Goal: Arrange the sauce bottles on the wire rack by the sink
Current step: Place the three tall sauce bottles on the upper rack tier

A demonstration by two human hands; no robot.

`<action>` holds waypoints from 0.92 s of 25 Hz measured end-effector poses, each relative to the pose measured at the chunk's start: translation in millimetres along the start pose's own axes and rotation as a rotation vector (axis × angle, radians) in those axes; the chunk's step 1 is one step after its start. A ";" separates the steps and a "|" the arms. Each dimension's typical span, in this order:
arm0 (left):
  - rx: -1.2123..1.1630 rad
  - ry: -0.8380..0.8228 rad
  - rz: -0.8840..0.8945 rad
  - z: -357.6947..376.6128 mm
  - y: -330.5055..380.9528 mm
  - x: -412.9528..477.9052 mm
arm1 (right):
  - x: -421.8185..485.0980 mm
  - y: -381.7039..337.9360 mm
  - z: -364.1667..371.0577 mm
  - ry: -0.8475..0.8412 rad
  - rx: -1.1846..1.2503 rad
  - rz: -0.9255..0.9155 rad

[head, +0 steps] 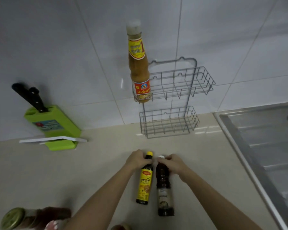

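A two-tier grey wire rack (181, 83) hangs on the tiled wall beside the sink. A tall bottle of tan sauce with a yellow and red label (138, 63) stands at the left end of its upper basket. The lower basket (170, 123) holds nothing. On the counter below, my left hand (137, 161) grips the neck of a dark bottle with a yellow cap and yellow label (145, 181). My right hand (172, 164) grips the neck of a brown sauce bottle with a white cap (164, 188). Both bottles stand side by side.
A green knife block (55, 125) with a black-handled knife (29, 97) stands at the left against the wall. A steel sink (263, 146) fills the right. A jar with a green lid (12, 218) and another red-capped item (52, 225) sit at the bottom left.
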State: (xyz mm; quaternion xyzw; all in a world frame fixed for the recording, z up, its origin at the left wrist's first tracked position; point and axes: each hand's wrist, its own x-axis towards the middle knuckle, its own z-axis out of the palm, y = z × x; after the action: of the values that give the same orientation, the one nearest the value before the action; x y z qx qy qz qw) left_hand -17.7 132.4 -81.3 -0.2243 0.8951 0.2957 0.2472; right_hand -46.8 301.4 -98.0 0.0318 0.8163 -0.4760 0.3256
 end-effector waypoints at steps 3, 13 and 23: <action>-0.111 -0.024 0.005 3.8 7.0 -3.6 | 7.0 13.0 1.2 -0.031 -0.050 -0.024; -0.169 0.073 0.105 -15.0 6.3 -35.5 | 1.9 27.4 22.7 0.051 -0.101 -0.095; -0.024 0.249 0.381 -115.0 55.6 -103.7 | -71.4 -85.8 -80.3 0.324 -0.042 -0.571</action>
State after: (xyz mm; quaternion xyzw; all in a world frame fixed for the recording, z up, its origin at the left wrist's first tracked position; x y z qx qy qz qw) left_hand -3.2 125.6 82.5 -0.0887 0.9413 0.3178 0.0717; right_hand -62.0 337.2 33.9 -0.1297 0.8432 -0.5197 0.0456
